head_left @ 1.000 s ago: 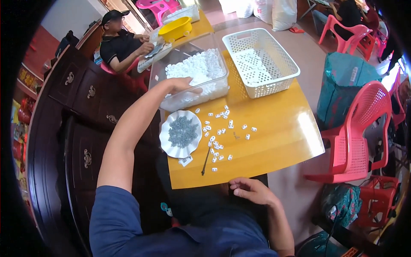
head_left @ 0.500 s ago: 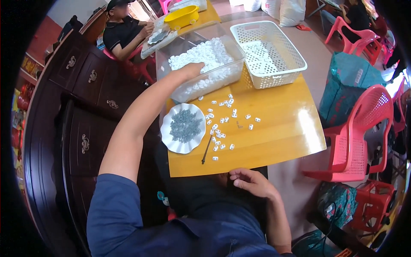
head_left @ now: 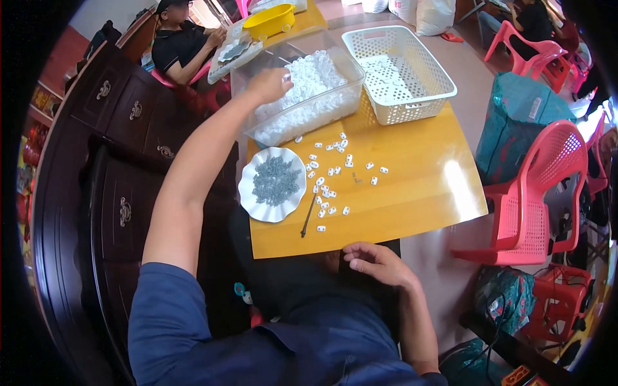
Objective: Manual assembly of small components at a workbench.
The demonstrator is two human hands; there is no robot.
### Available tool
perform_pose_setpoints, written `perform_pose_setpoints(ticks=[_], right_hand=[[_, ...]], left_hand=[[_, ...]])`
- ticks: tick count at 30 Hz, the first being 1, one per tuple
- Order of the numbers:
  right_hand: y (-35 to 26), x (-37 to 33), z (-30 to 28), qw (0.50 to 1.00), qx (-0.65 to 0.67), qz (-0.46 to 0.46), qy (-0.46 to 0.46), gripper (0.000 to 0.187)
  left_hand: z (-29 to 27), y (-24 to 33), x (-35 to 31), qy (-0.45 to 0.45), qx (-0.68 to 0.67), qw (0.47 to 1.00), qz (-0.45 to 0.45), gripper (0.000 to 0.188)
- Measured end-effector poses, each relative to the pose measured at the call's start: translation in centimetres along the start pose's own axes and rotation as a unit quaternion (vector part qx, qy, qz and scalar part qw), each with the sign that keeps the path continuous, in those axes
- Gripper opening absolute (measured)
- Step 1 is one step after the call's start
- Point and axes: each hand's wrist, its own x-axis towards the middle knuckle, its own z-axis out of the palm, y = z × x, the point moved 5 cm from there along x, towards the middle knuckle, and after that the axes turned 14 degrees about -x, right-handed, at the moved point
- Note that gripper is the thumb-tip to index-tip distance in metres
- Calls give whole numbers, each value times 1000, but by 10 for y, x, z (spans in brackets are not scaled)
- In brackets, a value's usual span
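Over the clear plastic bin (head_left: 302,119), my left hand (head_left: 270,85) is closed, with a bit of white showing at its fingertips. Beneath it lies a heap of small white plastic pieces (head_left: 315,77). My right hand (head_left: 380,262) rests by the table's near edge, its fingers loosely bent and apart, holding nothing visible. A white scalloped plate (head_left: 256,209) carries a pile of small grey pieces (head_left: 275,181). Loose white pieces with dark dots (head_left: 325,188) are scattered over the yellow table (head_left: 412,186). A thin dark stick-like tool (head_left: 308,216) lies among them.
A white perforated basket (head_left: 415,106) with some white pieces inside stands right of the bin. Dark drawers (head_left: 122,212) flank my left side. A pink chair (head_left: 534,199) and a teal bag (head_left: 518,122) are to the right. Another person (head_left: 183,45) sits far left near a yellow basin (head_left: 269,23).
My left hand has risen from the white pieces and moved left and slightly back within the bin, white now showing at its fingers. My right hand stays by the table edge.
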Motion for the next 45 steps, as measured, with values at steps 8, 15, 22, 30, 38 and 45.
perform_pose_setpoints(ticks=[8,15,22,30,38,45], right_hand=[[-7,-2,1,1000,27,1,-11,33],[3,-2,12,995,14,21,-95,29],[23,1,19,984,-100,67,-135,16],[21,3,20,983,-141,44,-112,17],[22,3,17,983,-114,57,-129,15],[14,-3,7,990,-98,55,-87,17]], left_hand=[[-76,83,-51,166,-227,951,126,23],[11,193,-142,83,-268,939,198,17],[135,204,-184,22,-166,968,184,19],[144,215,-195,96,-136,962,219,27],[135,216,-202,130,-129,962,203,33],[132,208,-209,147,-189,952,191,34]])
